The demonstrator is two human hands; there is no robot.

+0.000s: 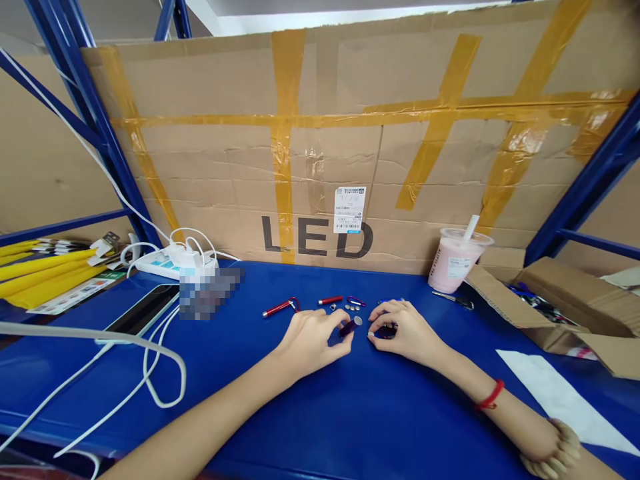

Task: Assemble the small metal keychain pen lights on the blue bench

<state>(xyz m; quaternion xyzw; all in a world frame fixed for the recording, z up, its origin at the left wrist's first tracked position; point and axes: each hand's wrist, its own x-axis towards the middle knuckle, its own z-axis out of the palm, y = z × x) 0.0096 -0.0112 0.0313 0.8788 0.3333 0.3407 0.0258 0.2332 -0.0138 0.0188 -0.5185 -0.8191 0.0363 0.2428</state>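
The dark purple metallic cylinder (349, 327) is in the left hand (310, 339), clamped between the thumb and the bent fingers, above the glossy blue tabletop (320, 413); its pale round end is tilted toward the right hand (411, 331). This right hand is near, with thumb and forefinger curled toward each other, but I cannot tell if they pinch something small. Behind lie a slim red metallic tube (330, 301) and several small silver discs (352, 309).
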